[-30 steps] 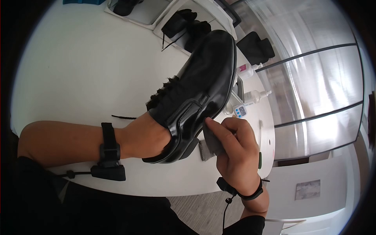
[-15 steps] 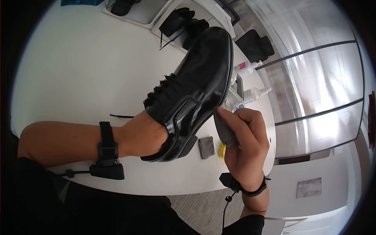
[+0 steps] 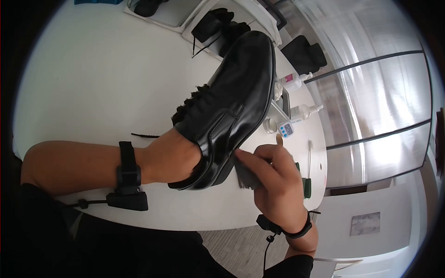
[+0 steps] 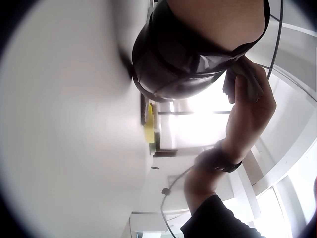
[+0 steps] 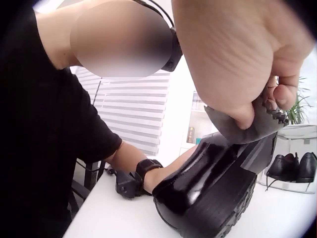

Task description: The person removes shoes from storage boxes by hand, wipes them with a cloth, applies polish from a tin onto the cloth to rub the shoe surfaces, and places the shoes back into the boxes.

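A glossy black lace-up dress shoe point(image 3: 243, 83) is held up over the table, toe pointing away. My left hand point(image 3: 172, 155) is inside its opening, with the fingers hidden. Between thumb and fingers, my right hand point(image 3: 278, 185) pinches a dark grey cloth point(image 3: 248, 173) with zigzag edges. Its fingertips are at the lower side of the shoe, near the front of the heel. In the right wrist view the cloth point(image 5: 225, 129) lies against the shoe's side just above the sole edge, and the heel point(image 5: 213, 208) faces the camera.
On the white table point(image 3: 102, 83), a timer point(image 3: 286, 129), a small round tin point(image 3: 270, 125) and pump bottles point(image 3: 303, 112) stand beyond the right hand. Black shoes point(image 3: 213, 25) sit in a white box at the back. A green-backed brush point(image 3: 307, 187) lies near the right edge.
My right hand moved the cloth forward along the shoe's lower side, then back toward the heel. The shoe and left hand shifted only slightly.
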Available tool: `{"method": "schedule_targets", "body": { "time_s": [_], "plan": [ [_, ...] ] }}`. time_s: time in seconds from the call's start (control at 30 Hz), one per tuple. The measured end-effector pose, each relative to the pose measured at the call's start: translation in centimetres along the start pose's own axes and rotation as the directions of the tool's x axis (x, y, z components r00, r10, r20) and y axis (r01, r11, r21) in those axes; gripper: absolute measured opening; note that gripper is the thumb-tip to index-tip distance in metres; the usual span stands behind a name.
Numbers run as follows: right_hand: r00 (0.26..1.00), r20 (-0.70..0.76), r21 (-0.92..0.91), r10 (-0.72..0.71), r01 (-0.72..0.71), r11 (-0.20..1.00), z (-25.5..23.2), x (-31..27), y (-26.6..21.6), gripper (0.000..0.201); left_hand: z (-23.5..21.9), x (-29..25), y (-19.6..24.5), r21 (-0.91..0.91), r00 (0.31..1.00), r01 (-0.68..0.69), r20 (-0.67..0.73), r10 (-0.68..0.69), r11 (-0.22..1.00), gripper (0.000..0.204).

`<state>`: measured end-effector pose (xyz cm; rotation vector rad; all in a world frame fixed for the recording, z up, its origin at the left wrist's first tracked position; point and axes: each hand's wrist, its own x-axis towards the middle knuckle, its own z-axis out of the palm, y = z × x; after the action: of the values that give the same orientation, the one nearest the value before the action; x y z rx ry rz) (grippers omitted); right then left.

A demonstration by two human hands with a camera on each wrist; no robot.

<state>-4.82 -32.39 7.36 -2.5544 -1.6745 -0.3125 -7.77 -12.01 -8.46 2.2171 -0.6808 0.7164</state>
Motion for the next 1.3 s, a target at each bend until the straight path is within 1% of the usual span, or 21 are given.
{"method": "schedule_targets", "body": {
  "time_s": [0.07, 0.1, 0.17, 0.23, 0.3, 0.37, 0.43, 0.53, 0.57, 0.63, 0.7, 0.73, 0.77, 0.83, 0.87, 0.93, 1.07, 1.1, 1.17, 1.23, 1.3],
  "plan": [
    [0.997, -0.072, 0.035, 0.021, -0.018, 0.999, -0.5, 0.0, 0.5, 0.061, 0.2, 0.0, -0.1, 0.017, 1.0, -0.02, -0.012, 0.02, 1.0, 0.039],
    [0.997, -0.074, 0.034, 0.023, -0.021, 0.999, -0.8, 0.2, 0.8, 0.061, 0.3, 0.0, -0.1, 0.026, 0.998, -0.031, -0.053, 0.033, 0.999, 0.04],
    [0.98, -0.186, 0.013, 0.07, -0.069, 0.998, -1.3, 0.7, 1.3, 0.063, 0.3, 0.0, -0.1, 0.036, 0.995, -0.043, -0.092, 0.047, 0.998, 0.042],
    [0.964, -0.262, 0.025, 0.051, -0.046, 0.999, -1.5, 1.5, 2.2, 0.064, 0.6, -0.3, -0.5, 0.063, 0.999, -0.032, -0.035, 0.034, 0.997, 0.069],
    [0.943, -0.328, 0.047, 0.058, -0.045, 0.998, -0.9, 2.0, 3.0, 0.063, 0.7, -0.4, -0.5, 0.024, 1.0, -0.016, -0.019, 0.016, 1.0, 0.069],
    [0.94, -0.329, 0.079, 0.086, -0.063, 0.995, -0.5, 2.5, 3.0, 0.064, 0.4, -0.3, -0.3, -0.015, 1.0, 0.004, -0.005, -0.004, 1.0, 0.07],
    [0.937, -0.329, 0.113, 0.117, -0.084, 0.99, -0.1, 2.6, 3.3, 0.064, -0.3, 0.1, 0.3, -0.091, 0.999, 0.032, 0.003, -0.032, 0.995, 0.05],
    [0.952, -0.303, 0.042, 0.049, -0.038, 0.998, 0.4, 2.5, 3.8, 0.065, 0.0, 0.0, 0.1, -0.026, 0.999, -0.008, -0.032, 0.007, 1.0, 0.05],
    [0.957, -0.287, 0.032, 0.048, -0.041, 0.999, 0.5, 2.3, 3.6, 0.065, 0.1, -0.2, 0.0, -0.025, 0.999, -0.006, -0.032, 0.005, 1.0, 0.05],
    [0.961, -0.27, 0.021, 0.05, -0.046, 0.999, 0.6, 1.9, 2.9, 0.065, 0.6, -0.5, -0.5, 0.041, 1.0, -0.007, -0.01, 0.007, 0.999, 0.069],
    [0.97, -0.228, 0.052, 0.089, -0.079, 0.996, 0.9, 1.5, 2.3, 0.064, 1.0, -0.6, -0.8, 0.032, 1.0, -0.011, -0.025, 0.012, 0.999, 0.069],
    [0.97, -0.239, 0.008, 0.038, -0.038, 0.999, 1.1, 1.3, 2.5, 0.064, 1.1, -0.7, -0.8, 0.025, 0.999, -0.014, -0.041, 0.015, 1.0, 0.069],
    [0.97, -0.239, 0.008, 0.04, -0.039, 0.999, 1.2, 1.3, 2.1, 0.064, 1.2, -0.7, -0.9, 0.024, 0.999, -0.015, -0.039, 0.016, 1.0, 0.069],
    [0.976, -0.19, 0.092, 0.107, -0.091, 0.992, 1.1, 1.0, 1.3, 0.062, 1.0, -0.6, -0.8, -0.005, 1.0, 0.008, -0.022, -0.009, 1.0, 0.069],
    [0.979, -0.192, 0.067, 0.066, -0.054, 0.996, 1.4, 0.8, 1.4, 0.064, 1.0, -0.6, -0.7, -0.005, 1.0, 0.008, -0.021, -0.008, 1.0, 0.069],
    [0.986, -0.162, 0.051, 0.05, -0.042, 0.998, 1.4, 0.4, 1.5, 0.063, 0.3, 0.0, 0.1, -0.085, 0.997, 0.014, -0.073, -0.021, 0.996, 0.05],
    [0.993, -0.119, 0.023, 0.023, -0.021, 1.0, 1.4, 0.1, 1.2, 0.064, 0.3, -0.1, 0.0, -0.026, 0.999, 0.003, -0.042, -0.004, 1.0, 0.049],
    [0.993, -0.118, 0.023, 0.024, -0.021, 1.0, 1.4, 0.0, 0.9, 0.064, 0.3, 0.0, 0.1, -0.033, 0.997, 0.0, -0.074, -0.002, 0.999, 0.047],
    [0.999, -0.042, 0.031, 0.03, -0.029, 0.999, 1.4, -0.5, 0.4, 0.064, 0.1, 0.1, 0.3, -0.04, 0.994, -0.003, -0.106, -0.002, 0.999, 0.045],
    [0.999, -0.032, 0.059, 0.021, -0.019, 0.998, 1.3, -0.7, 0.4, 0.064, -0.1, -0.1, 0.3, -0.092, 0.998, 0.056, -0.02, -0.058, 0.994, 0.041],
    [0.998, -0.064, 0.088, 0.029, -0.023, 0.996, 0.7, -0.7, 0.5, 0.063, -0.1, -0.2, 0.1, -0.093, 0.997, 0.075, 0.024, -0.073, 0.993, 0.04]
  ]
}}
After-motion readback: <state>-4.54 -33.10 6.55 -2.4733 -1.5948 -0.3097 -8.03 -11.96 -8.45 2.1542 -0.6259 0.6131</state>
